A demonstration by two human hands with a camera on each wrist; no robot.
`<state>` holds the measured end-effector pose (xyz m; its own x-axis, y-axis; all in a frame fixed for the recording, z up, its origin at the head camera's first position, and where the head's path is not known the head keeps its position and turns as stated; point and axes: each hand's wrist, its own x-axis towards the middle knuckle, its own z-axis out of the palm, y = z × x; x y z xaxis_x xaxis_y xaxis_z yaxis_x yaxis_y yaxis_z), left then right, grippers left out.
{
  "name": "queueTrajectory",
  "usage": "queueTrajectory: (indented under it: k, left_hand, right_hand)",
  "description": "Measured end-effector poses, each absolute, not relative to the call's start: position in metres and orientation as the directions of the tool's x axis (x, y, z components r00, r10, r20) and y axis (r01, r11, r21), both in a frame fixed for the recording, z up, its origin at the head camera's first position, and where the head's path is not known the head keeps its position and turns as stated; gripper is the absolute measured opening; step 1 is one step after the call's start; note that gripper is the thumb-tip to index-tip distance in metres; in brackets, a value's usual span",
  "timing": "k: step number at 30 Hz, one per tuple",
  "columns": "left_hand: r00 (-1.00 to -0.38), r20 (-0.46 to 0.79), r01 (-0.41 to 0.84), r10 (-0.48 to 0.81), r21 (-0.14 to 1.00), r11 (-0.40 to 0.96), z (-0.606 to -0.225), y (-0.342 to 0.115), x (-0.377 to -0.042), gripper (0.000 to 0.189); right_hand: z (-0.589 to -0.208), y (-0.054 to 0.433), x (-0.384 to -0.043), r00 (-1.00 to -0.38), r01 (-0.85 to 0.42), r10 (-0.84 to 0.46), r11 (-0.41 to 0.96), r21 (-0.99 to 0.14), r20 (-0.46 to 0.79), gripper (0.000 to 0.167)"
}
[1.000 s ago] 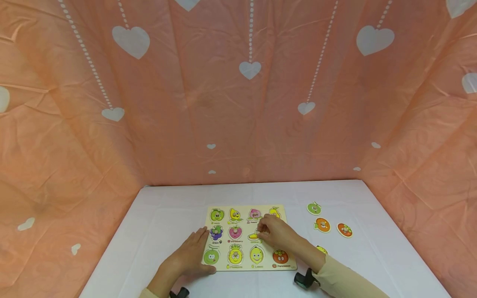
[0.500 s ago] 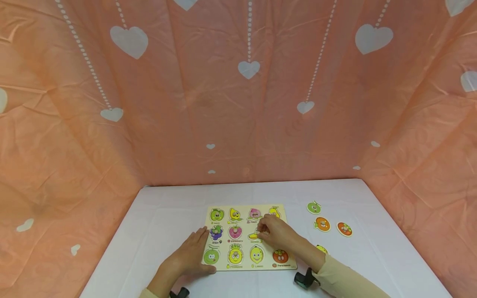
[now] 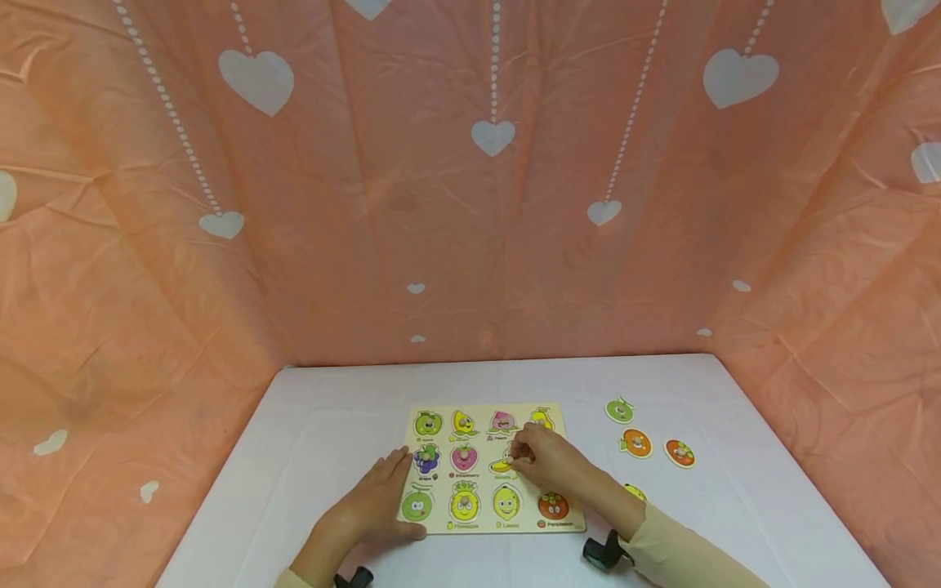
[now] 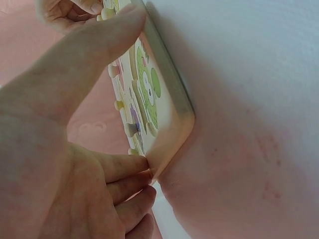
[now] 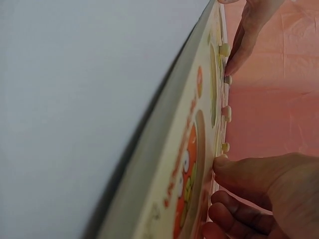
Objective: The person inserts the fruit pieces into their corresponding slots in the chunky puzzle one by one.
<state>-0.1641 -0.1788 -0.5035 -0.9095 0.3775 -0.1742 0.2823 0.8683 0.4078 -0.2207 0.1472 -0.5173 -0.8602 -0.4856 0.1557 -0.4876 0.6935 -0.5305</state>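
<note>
A cream fruit puzzle board [image 3: 443,491] lies flat on the white table. My right hand [image 3: 547,461] reaches over its right half. Thumb and fingertips pinch the banana puzzle piece [image 3: 501,465] at the small knob; this piece sits at the banana picture in the middle row. In the right wrist view the thumb [image 5: 239,172] is right at a knob, the other fingers curled below. My left hand [image 3: 375,498] rests at the board's near left corner. Its straight fingers touch the left side while the thumb [image 4: 117,35] lies on the near edge.
To the right of the board lie loose pieces: a green melon [image 3: 620,411], an orange [image 3: 635,443], a red-orange fruit [image 3: 680,454] and a yellow one [image 3: 635,492] partly behind the right forearm. A pink curtain [image 3: 470,245] with hearts encloses the table's back and sides.
The right hand has shifted very slightly to the right, and a little more of the banana piece shows. The left hand and the board stay put.
</note>
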Motion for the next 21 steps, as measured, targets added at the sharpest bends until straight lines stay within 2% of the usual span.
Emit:
queueTrajectory:
  k: [4, 10, 21]
  left_hand:
    - [-0.909, -0.173, 0.285, 0.380, 0.407, 0.868, -0.503, -0.179, -0.164, 0.122]
    - [-0.909, -0.174, 0.285, 0.379, 0.406, 0.868, -0.504, -0.180, -0.164, 0.122]
    - [-0.915, -0.175, 0.269, 0.364, 0.406, 0.873, -0.504, -0.178, -0.163, 0.121]
  right_hand:
    - [-0.517, 0.150, -0.220, -0.858, -0.492, -0.487, 0.688, -0.533, 0.165, 0.015]
    - [-0.514, 0.159, -0.219, -0.884, -0.435, -0.450, 0.699, -0.568, 0.125, 0.010]
    - [-0.511, 0.181, -0.219, -0.921, -0.371, -0.366, 0.716, -0.591, 0.136, 0.012]
